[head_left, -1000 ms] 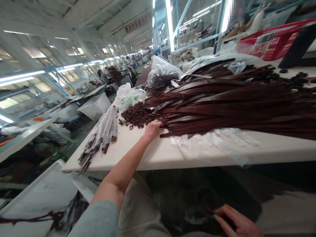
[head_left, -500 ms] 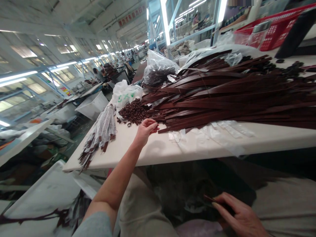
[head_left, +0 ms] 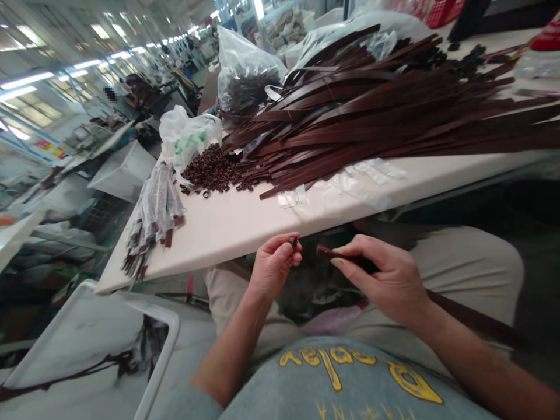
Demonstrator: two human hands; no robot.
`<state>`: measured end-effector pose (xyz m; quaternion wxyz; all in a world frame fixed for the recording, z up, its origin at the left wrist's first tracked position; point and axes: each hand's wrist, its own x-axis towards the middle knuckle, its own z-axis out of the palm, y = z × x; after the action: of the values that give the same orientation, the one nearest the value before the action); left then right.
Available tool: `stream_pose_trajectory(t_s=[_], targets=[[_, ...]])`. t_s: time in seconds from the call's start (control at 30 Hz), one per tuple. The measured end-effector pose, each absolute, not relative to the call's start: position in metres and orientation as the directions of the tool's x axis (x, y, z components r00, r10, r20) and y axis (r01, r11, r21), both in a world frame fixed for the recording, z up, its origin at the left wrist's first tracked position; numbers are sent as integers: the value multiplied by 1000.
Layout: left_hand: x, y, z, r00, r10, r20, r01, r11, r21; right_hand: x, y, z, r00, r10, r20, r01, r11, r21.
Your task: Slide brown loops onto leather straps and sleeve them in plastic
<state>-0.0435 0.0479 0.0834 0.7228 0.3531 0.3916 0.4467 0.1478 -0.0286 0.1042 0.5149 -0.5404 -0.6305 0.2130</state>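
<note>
My L hand (head_left: 272, 267) has left the surface (head_left: 214, 227), fingertips pinched on a sm. brown loop (head_left: 293, 241); R hand (head_left: 391, 273) grips a brown strap (head_left: 324, 251). So both pcs now face over my lap, near, not touching.

Small dark-brown loop (head_left: 293, 240) is sitting in left hand (head_left: 273, 265); long dark-brown strap (head_left: 470, 313) is trailing from right hand (head_left: 385, 274), tip pointing loopward, apart.

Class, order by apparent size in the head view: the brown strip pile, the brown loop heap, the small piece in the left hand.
1. Brown strip pile, largest
2. Brown loop heap
3. Small piece in the left hand, smallest
</note>
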Motion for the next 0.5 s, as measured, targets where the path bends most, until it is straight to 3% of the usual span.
stream_pose_trajectory(t_s=[0.2, 0.5], targets=[[-32, 27, 84, 314, 927, -207, -353, 316, 881, 135, -27, 105, 72, 879, 471, 458, 391, -799], [-28, 23, 84, 460, 870, -180, -245, 319, 916, 133, -31, 101, 74, 908, 413, 345, 365, -865]])
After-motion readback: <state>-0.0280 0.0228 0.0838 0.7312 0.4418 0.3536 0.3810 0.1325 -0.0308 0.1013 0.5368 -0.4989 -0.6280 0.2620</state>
